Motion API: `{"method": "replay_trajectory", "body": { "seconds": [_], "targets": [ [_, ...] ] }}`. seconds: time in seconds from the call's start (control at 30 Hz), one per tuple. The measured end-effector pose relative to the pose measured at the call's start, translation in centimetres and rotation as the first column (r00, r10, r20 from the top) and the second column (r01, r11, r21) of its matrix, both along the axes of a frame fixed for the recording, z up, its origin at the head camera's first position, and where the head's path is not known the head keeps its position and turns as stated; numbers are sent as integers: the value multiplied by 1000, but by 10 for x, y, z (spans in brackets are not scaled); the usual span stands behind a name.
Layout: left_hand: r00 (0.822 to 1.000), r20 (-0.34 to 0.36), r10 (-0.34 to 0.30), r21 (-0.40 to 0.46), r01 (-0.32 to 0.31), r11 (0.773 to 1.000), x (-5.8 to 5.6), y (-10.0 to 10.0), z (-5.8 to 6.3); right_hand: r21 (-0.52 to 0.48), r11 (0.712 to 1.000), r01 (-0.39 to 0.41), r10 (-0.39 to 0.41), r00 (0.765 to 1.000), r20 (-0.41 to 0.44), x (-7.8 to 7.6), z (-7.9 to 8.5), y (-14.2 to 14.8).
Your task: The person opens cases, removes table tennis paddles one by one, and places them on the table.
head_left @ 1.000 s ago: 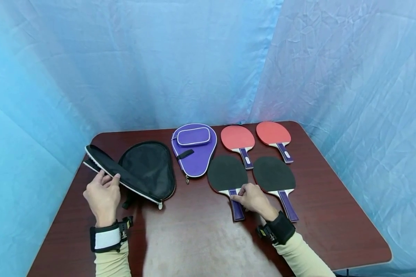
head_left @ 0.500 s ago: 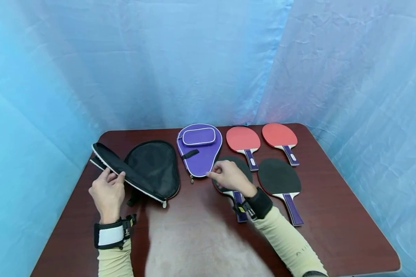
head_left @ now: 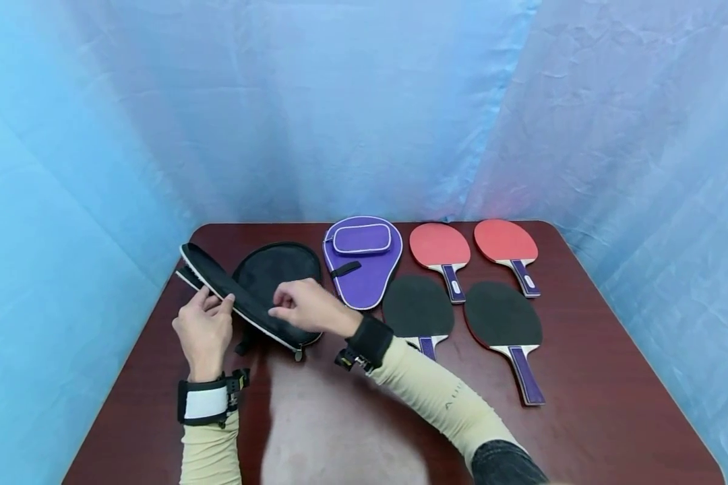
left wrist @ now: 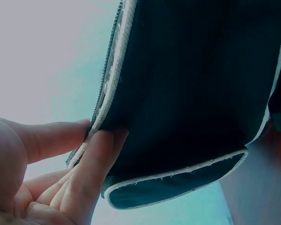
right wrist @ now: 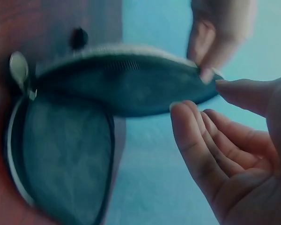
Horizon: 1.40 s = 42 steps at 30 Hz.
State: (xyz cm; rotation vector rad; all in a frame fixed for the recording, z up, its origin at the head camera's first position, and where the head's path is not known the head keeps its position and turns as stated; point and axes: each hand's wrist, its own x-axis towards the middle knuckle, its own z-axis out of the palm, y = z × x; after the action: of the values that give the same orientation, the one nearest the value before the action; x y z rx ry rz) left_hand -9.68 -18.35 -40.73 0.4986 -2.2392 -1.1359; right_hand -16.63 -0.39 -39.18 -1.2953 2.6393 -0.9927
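At the left of the table, my left hand (head_left: 205, 333) pinches the white-piped edge of the raised flap of a black table tennis bat case (head_left: 282, 259). The case is unzipped and its inner lining shows. In the left wrist view, thumb and fingers of the left hand (left wrist: 70, 173) grip the zip edge, with a small piped pocket (left wrist: 173, 185) below. My right hand (head_left: 312, 306) hovers over the case with loosely bent fingers and nothing in them. The right wrist view shows the right hand's (right wrist: 239, 145) thumb and fingertips apart, overlapping the flap's end; a zip pull (right wrist: 19, 69) hangs at the opposite end.
A purple bat case (head_left: 364, 279) with a small front pouch lies beside the black one. To its right are two red-faced bats (head_left: 439, 244) at the back and two black-faced bats (head_left: 502, 313) in front. Blue cloth (head_left: 364, 108) hangs behind the table.
My right hand has moved left from the handle of the nearer black bat to above the black case, leaving the bat in place. The left hand keeps its pinch. The head view has shifted slightly.
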Motion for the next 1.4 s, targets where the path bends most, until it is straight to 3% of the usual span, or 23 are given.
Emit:
{"method": "replay_trajectory", "body": {
  "seconds": [0.33, 0.8, 1.1, 1.4],
  "targets": [
    [999, -36, -11, -47, 9, 999, -1, -3, 0, 76, 997, -21, 29, 994, -102, 9, -11, -48],
    [1000, -6, -24, -25, 24, 999, -4, 1, 4, 48, 997, 54, -50, 994, -94, 7, -12, -49],
    [998, -35, -55, -32, 54, 998, -6, 5, 4, 14, 984, 177, -174, 979, -109, -1, -9, -36],
    [996, -24, -85, -58, 83, 995, -8, 16, 0, 16, 925, 379, -372, 915, -156, -21, -13, -10]
  ]
}}
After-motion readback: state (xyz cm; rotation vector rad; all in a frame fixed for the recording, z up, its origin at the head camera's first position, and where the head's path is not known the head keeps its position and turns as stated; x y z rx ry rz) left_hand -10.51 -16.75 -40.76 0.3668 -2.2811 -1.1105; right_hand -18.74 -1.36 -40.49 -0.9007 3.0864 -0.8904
